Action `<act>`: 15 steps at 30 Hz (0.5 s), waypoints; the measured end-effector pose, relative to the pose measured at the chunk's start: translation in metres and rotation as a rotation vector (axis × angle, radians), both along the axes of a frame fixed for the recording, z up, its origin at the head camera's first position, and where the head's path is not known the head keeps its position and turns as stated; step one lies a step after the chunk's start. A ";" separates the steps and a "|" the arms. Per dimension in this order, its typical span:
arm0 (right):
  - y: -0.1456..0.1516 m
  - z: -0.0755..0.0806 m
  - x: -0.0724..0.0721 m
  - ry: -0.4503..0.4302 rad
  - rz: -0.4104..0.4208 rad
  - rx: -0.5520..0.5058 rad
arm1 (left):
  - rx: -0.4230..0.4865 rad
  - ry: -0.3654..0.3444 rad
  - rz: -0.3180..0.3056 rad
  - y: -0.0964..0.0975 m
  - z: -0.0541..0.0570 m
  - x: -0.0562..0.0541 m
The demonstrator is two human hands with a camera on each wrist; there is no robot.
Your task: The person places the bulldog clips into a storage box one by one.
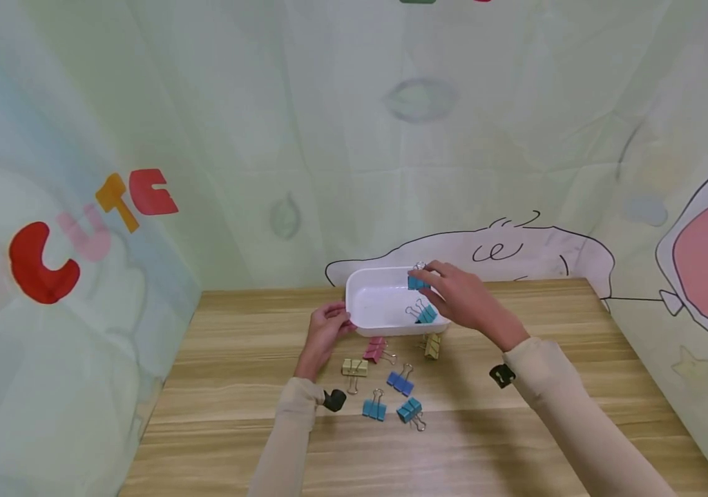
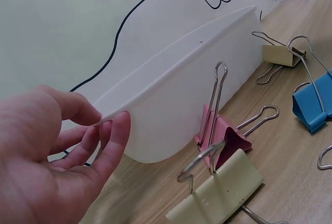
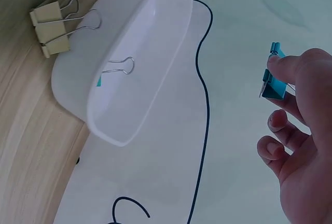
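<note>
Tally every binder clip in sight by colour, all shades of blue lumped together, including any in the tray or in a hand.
Pink clip: 1
Yellow clips: 2
Blue clips: 5 (3 on the table, 1 in the white tray, 1 in the right hand)
Total: 8

Colourful letters point(image 1: 121, 207) reading "CUTE", on pale printed backdrop point(image 1: 229, 172)

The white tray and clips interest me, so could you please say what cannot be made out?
Head view: the white tray's far right corner, hidden by the right hand.
Left wrist view: the tray's floor, hidden by its wall; a blue clip's end, cut off by the right edge.
Right wrist view: most of the teal clip inside the tray, hidden by its wall.
</note>
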State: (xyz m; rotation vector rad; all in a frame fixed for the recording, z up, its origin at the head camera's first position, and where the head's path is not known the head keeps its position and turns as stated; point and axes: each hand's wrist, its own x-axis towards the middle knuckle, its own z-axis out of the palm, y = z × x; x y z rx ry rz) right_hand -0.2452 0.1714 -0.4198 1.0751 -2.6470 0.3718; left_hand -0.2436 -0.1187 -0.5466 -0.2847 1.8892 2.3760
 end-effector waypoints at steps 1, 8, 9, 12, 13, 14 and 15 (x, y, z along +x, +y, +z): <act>-0.002 0.001 -0.001 -0.003 -0.002 0.000 | 0.002 0.000 0.002 0.000 0.000 0.000; -0.010 0.005 -0.011 -0.020 -0.024 0.007 | 0.004 -0.009 0.002 -0.001 0.001 0.000; -0.010 0.005 -0.012 -0.018 -0.025 0.008 | 0.007 -0.012 0.002 -0.001 0.001 0.000; -0.011 0.005 -0.016 -0.004 -0.025 0.003 | 0.008 -0.012 -0.001 -0.001 0.001 0.000; -0.011 0.005 -0.016 0.001 -0.024 -0.001 | 0.008 -0.011 -0.002 -0.001 0.001 0.000; -0.011 0.006 -0.017 0.007 -0.024 -0.004 | 0.009 -0.011 -0.001 -0.001 0.000 0.000; -0.011 0.006 -0.018 0.012 -0.024 -0.007 | 0.011 -0.009 0.000 -0.001 0.001 0.000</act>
